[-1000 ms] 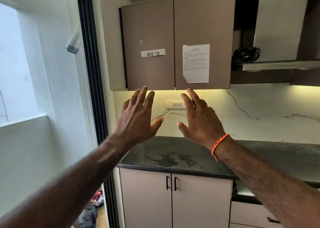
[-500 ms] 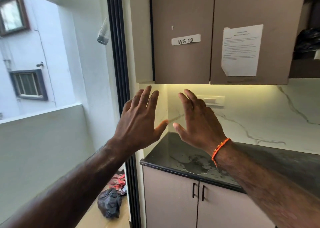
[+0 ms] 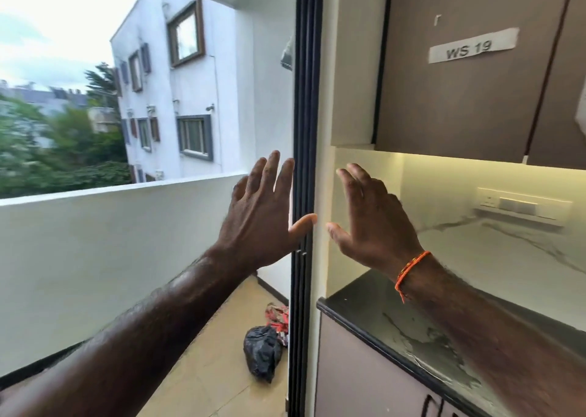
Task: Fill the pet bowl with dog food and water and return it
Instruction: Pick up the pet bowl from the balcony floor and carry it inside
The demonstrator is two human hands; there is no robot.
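Observation:
My left hand [image 3: 261,213] is raised in front of me with its fingers spread and nothing in it, in front of the black door frame [image 3: 306,131]. My right hand [image 3: 374,223] is held up beside it, also with fingers apart and holding nothing, an orange thread band on its wrist. No pet bowl, dog food or water source is in view.
A black countertop [image 3: 396,331] with smears runs along the right over brown base cabinets [image 3: 364,381]. An upper cabinet [image 3: 459,99] carries a "WS 19" label. Left of the frame lies a balcony with a white parapet [image 3: 95,242], a black bag [image 3: 261,353] and red wrappers [image 3: 277,315] on its floor.
My view has swung to the left, from the kitchen cabinets toward the balcony and the building outside. Both hands stay raised and spread in front of me.

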